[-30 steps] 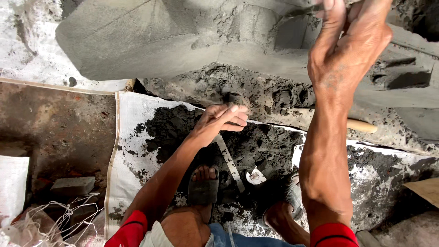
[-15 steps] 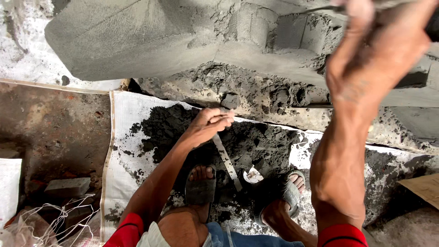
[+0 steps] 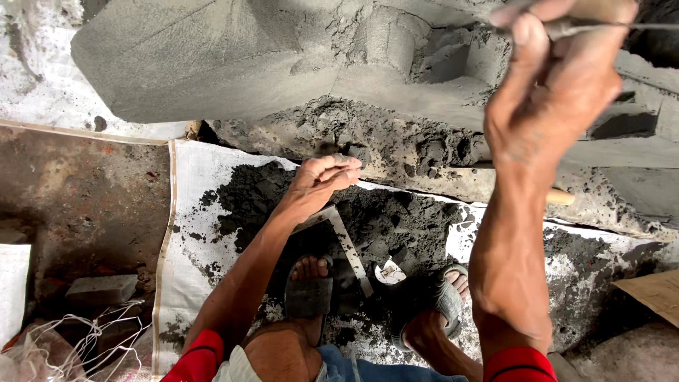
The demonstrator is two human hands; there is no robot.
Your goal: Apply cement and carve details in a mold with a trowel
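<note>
Right hand [image 3: 559, 92] raised higher, clenched on tool handle [image 3: 566, 28] above chisel; left hand [image 3: 322, 180] grasps chisel [image 3: 346, 244], axis toward stone block [image 3: 233, 64].

Soft even daylight, faint shadows, near raised hand [image 3: 559, 92] blurred

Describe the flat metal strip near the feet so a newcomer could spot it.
Start at the white woven sheet covered in dark grey mortar. Below the left hand, the metal strip runs diagonally toward the sandalled feet. It is the only straight, pale, shiny piece among crumbly dark lumps.
</note>
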